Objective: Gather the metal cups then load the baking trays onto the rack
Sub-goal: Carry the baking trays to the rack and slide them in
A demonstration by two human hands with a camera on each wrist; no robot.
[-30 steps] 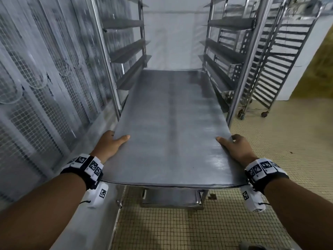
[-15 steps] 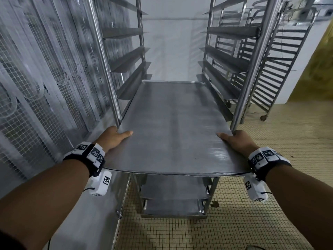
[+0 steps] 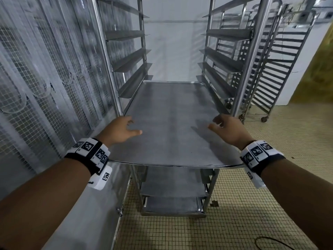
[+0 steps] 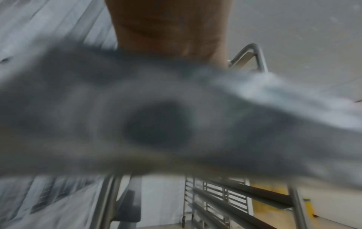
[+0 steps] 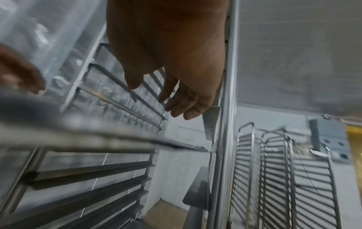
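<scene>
Two hands sit over the near end of one baking tray (image 3: 173, 127), which lies partly slid into the rack (image 3: 252, 56), its long axis pointing straight away from the person into the rack, far short edge deep between the side runners, near short edge overhanging the rack front toward the person. Left hand (image 3: 119, 129) is at the tray's near-left corner, fingers relaxed and spread, thumb out over the tray surface, holding nothing; whether the palm touches the metal can't be told. Right hand (image 3: 228, 128) is at the near-right corner beside the front right post, fingers straight and loose, lifted off the tray with a gap showing in the right wrist view (image 5: 176, 65), gripping nothing. Left wrist view is mostly a blurred grey tray edge (image 4: 176, 117), no finger detail. Both hands look about equally near; the tray lies forward of and just below them. Judgement: the tray looks seated on its runners but not fully home, so the next move is a push along the long axis from the near edge, kept square so it doesn't jam. Two more trays (image 3: 173, 188) sit on lower runners. No metal cups in view.
</scene>
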